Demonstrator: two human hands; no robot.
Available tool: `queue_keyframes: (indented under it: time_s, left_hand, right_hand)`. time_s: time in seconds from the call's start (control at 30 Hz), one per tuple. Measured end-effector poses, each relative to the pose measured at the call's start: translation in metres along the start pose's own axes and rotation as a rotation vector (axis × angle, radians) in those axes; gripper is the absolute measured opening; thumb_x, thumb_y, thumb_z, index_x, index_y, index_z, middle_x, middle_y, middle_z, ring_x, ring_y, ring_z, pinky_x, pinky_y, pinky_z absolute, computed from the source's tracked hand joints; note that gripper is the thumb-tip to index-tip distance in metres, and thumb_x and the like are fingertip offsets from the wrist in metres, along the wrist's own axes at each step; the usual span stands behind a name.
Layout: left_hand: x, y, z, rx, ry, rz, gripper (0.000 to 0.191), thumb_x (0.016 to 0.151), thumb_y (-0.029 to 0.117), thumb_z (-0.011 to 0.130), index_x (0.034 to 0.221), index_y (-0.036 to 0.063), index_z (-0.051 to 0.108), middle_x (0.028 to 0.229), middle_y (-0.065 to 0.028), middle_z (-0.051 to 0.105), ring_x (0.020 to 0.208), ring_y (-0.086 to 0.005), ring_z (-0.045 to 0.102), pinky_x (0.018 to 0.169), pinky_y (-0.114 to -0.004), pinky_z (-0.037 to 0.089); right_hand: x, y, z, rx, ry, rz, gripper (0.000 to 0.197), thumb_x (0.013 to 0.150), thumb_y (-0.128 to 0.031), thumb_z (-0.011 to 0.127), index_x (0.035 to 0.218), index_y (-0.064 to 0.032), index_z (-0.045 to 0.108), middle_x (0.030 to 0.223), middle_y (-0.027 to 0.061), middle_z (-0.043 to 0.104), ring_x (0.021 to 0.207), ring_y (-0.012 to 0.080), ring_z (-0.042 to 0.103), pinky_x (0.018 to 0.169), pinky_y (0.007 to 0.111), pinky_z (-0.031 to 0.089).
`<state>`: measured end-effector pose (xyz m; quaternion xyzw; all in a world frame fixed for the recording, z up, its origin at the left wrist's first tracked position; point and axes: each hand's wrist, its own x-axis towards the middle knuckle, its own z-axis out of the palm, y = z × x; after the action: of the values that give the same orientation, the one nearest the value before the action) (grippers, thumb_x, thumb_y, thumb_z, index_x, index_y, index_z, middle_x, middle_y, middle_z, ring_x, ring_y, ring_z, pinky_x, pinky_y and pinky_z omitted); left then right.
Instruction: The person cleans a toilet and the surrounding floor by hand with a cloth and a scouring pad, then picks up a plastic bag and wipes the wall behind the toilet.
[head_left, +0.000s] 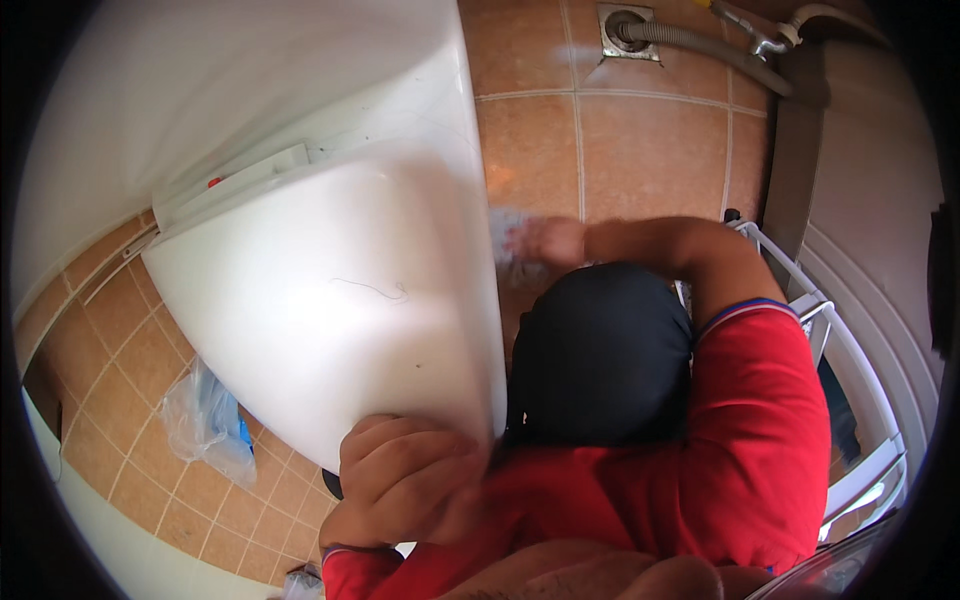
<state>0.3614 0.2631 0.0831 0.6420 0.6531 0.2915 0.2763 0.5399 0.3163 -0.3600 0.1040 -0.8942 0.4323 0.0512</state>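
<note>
My right hand (551, 240), blurred, reaches left past a rounded black shape (600, 352), which looks like my bent knee in dark trousers. Its fingers are on a pale grey-white cloth (507, 232), low beside the right edge of a large glossy white fixture (330, 300). Just what kind of fixture it is, I cannot tell. Dark hairs and specks lie on its smooth top. At the near end of that top is my left hand (409, 472), its fingers curled. Whether it grips the edge or only rests there is not visible.
Orange floor tiles (652, 157) surround the fixture. A grey corrugated hose (697, 41) runs into a square floor drain (628, 31). Along the right stands a white-framed rack (862, 360) beside a grey panel (862, 165). A clear plastic bag (206, 424) lies on the left floor.
</note>
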Motion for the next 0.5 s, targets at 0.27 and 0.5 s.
queue_keyframes:
  time_s: [0.27,0.5]
  left_hand:
    - [0.008,0.004,0.003,-0.013,0.032,0.023,0.012,0.066,0.013,0.069,0.076,0.0063,0.066,0.071,-0.0069,0.064,0.052,-0.0197,0.059,0.048,-0.029,0.046]
    - [0.0,0.002,0.002,-0.088,0.032,0.003,0.009,0.068,0.01,0.069,0.075,0.0059,0.065,0.074,-0.0083,0.065,0.059,-0.0211,0.062,0.052,-0.03,0.049]
  right_hand:
    - [0.04,0.128,-0.184,-0.625,0.676,0.81,0.05,0.079,-0.013,0.055,0.128,-0.0036,0.051,0.14,0.0151,0.045,0.129,0.0354,0.04,0.105,0.046,0.034]
    - [0.074,0.097,-0.149,-0.645,0.446,0.923,0.057,0.085,-0.028,0.053,0.136,-0.0058,0.045,0.145,0.0124,0.039,0.135,0.0345,0.031,0.11,0.048,0.027]
